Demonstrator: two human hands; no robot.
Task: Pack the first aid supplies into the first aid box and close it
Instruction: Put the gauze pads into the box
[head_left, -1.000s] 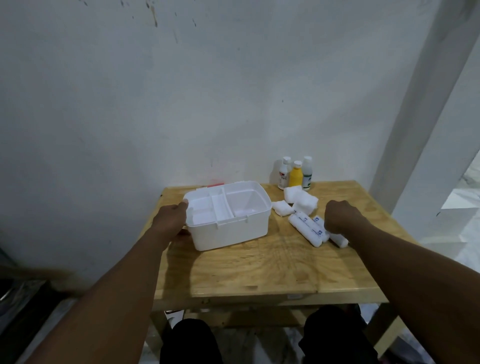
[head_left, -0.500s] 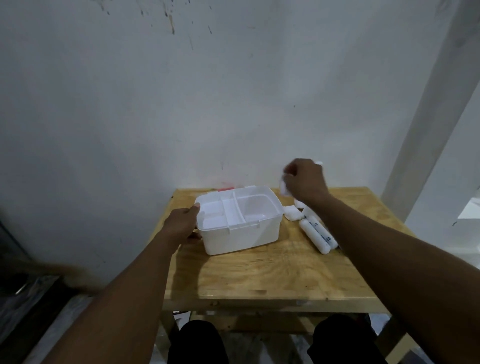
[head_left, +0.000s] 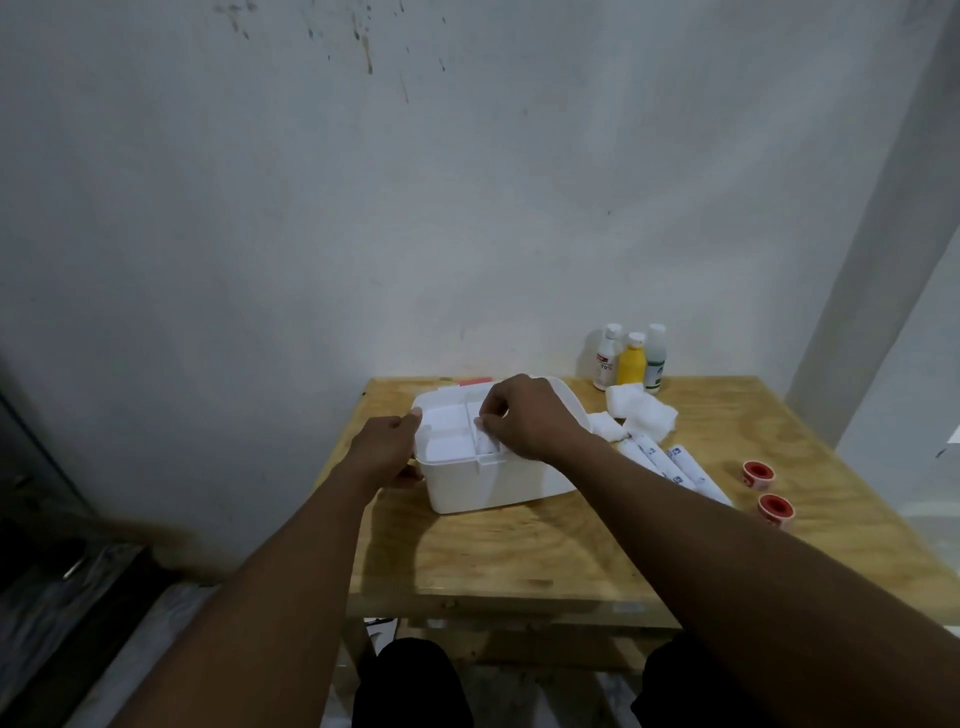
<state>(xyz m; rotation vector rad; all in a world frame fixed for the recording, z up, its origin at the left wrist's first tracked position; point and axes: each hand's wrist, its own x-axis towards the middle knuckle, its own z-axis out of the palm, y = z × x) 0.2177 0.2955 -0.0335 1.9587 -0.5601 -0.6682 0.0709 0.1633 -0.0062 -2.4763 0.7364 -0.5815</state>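
The white first aid box (head_left: 488, 483) stands open on the wooden table (head_left: 519, 566), with a divided inner tray on top. My left hand (head_left: 387, 447) grips the box's left wall. My right hand (head_left: 530, 421) hovers over the tray, its fingertips pinched on the tray's middle divider. Whether they also hold a small white item is unclear. Right of the box lie white gauze pads (head_left: 649, 415) and wrapped bandage rolls (head_left: 675, 467). Two red tape rolls (head_left: 758, 474) sit further right. Three small bottles (head_left: 631, 364) stand at the back by the wall.
A red-edged piece (head_left: 472, 382), maybe the lid, shows behind the box. The wall runs close along the table's far edge, and a white pillar (head_left: 872, 260) rises at the right. My knees are under the table's front edge.
My right hand came from the bottles and gauze at the back right to the box's tray. The camera view shifted, so the tape rolls now show.
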